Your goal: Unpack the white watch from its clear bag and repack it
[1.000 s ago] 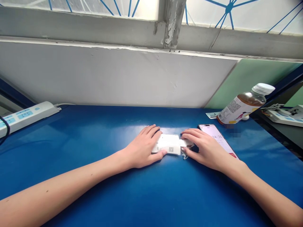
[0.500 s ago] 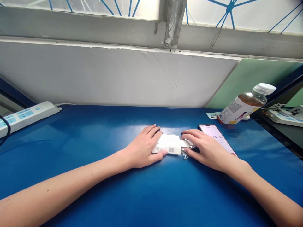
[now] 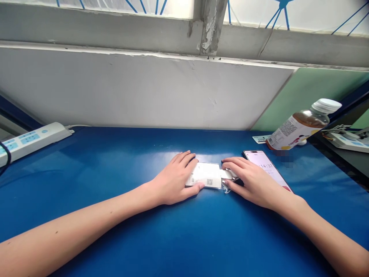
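A white card [image 3: 208, 174] with a printed QR code lies in a clear plastic sleeve on the blue table. My left hand [image 3: 176, 181] rests over its left end, fingers stretched out flat and thumb along the near edge. Off the card's right end runs a short pale strip [image 3: 226, 174], with shiny clear or metallic bits beside it. Around that strip lies my right hand [image 3: 250, 179], palm down, fingers and thumb apart. Something dark shows beneath its palm, mostly hidden.
Beside my right hand lies a phone [image 3: 266, 165] with a lit timer screen. Behind it stand a drink bottle [image 3: 300, 129] with a white cap and a small printed card [image 3: 259, 139]. Power strips [image 3: 37, 138] sit at both sides. A wall [image 3: 144, 92] closes off the back.
The view has tipped down slightly, and the phone's timer has moved on. Both hands stay in the same places by the card.
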A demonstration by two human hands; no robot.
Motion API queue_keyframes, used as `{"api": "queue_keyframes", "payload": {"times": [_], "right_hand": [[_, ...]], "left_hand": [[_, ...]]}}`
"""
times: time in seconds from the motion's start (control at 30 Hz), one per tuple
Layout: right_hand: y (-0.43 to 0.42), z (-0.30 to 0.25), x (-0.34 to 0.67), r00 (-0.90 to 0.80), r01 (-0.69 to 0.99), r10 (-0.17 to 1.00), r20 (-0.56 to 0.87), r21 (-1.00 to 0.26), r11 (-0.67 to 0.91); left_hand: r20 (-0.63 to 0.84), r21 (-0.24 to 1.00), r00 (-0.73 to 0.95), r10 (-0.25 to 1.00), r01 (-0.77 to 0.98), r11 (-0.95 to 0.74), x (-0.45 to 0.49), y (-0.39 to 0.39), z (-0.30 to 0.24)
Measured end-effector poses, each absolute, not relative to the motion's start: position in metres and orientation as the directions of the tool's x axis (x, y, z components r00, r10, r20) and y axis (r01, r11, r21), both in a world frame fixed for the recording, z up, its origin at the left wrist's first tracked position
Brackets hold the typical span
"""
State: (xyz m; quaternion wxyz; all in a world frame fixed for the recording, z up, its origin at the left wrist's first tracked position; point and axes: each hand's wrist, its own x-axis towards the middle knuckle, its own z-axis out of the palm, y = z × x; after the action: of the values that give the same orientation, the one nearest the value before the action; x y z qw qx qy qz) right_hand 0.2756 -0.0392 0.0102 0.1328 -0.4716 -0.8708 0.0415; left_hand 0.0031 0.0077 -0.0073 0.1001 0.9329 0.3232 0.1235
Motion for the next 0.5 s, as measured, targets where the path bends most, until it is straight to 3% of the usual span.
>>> {"api": "queue_keyframes", "payload": {"times": [0.5], "right_hand": [[-0.0392, 0.0093, 0.2737, -0.526, 0.814, 0.828, 0.194, -0.17, 0.556]], "left_hand": [[0.175, 0.274, 0.763, 0.623, 0.57, -0.775, 0.003, 0.0078, -0.0063]]}}
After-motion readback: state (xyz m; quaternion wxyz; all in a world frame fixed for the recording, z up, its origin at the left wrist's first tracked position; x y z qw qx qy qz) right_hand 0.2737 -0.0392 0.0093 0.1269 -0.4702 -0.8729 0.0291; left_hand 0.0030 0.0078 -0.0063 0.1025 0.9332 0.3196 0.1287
